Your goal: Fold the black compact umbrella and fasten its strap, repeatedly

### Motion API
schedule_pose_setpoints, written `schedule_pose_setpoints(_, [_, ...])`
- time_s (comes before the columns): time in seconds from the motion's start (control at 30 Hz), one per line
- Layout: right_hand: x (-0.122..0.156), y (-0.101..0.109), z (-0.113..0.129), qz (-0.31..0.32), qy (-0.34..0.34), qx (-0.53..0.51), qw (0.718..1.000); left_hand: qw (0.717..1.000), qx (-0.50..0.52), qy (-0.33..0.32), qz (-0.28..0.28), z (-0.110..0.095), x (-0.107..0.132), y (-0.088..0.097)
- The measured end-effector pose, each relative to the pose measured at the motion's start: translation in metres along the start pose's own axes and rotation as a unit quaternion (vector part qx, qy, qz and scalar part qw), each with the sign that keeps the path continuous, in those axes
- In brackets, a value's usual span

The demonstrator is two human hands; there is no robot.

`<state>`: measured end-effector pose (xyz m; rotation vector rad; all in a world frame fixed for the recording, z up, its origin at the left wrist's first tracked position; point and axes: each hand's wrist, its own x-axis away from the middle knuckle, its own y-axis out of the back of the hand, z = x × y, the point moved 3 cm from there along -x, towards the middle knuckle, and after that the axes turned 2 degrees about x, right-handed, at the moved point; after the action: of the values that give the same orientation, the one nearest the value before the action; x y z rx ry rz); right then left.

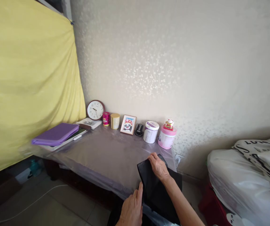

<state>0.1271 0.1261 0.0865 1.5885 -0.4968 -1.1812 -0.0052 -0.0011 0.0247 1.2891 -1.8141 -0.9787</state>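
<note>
A pale wall with a leaf pattern (196,78) fills the upper right of the frame; a yellow cloth (31,78), cut off by the left and top edges, covers the upper left. Below them, a table under a clear plastic cover (106,157) spans the centre, its near right portion hidden by the hands and their work. At lower centre-right is a black folded sheet (158,194) (whether a bag or a single layer cannot be told), its lower end cut off or covered by the right forearm. The right hand (158,166) pinches the sheet's upper edge, its thumb out of sight. The left hand (132,204), cropped at the bottom edge, lays an extended index finger against the sheet's left edge; its other fingers are partly concealed, so whether it grips cannot be told.

Along the table's far edge stand a round clock (95,110), its lower right rim behind a magenta can (106,119), a framed panda picture (128,125), a small black object (139,130) too indistinct to identify, and a pink-lidded canister (166,140) topped by a cat figurine (169,124). A purple folder (57,133) at left partly hides the items beneath it. A white plastic-wrapped bundle (238,175) is truncated at the right edge; in the dark lower left, a teal object (34,168) remains unclear.
</note>
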Motion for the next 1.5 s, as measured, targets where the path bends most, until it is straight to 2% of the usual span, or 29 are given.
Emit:
schedule_pose_setpoints(0.3, [0.000,-0.022,0.003,0.040,0.010,0.022,0.999,0.995,-0.091,-0.034,0.035,-0.005,-0.007,-0.002])
schedule_pose_setpoints(0.43, [0.002,-0.029,0.002,0.058,0.019,0.014,0.998,0.993,-0.108,-0.024,0.048,-0.004,-0.011,-0.005])
schedule_pose_setpoints(0.53, [0.009,-0.024,0.004,0.033,0.007,-0.017,0.999,0.994,-0.097,-0.022,0.046,-0.005,-0.010,-0.004])
schedule_pose_setpoints(0.67, [0.035,-0.008,0.016,-0.022,0.008,-0.078,0.997,0.995,-0.084,-0.018,0.054,-0.007,-0.009,0.000])
schedule_pose_setpoints(0.83, [0.063,-0.006,0.025,-0.024,0.044,-0.096,0.994,0.993,-0.083,-0.001,0.080,-0.010,-0.012,0.002])
schedule_pose_setpoints(1.0, [0.058,-0.016,0.005,-0.032,0.013,-0.064,0.997,0.992,-0.087,0.008,0.093,-0.013,-0.013,0.003])
schedule_pose_setpoints(1.27, [0.036,-0.028,-0.038,-0.008,-0.026,-0.043,0.999,0.991,-0.080,0.016,0.110,-0.010,-0.017,0.002])
schedule_pose_setpoints(1.5, [0.016,-0.040,-0.069,0.075,-0.085,-0.034,0.993,0.991,-0.068,0.048,0.101,-0.005,-0.021,-0.007])
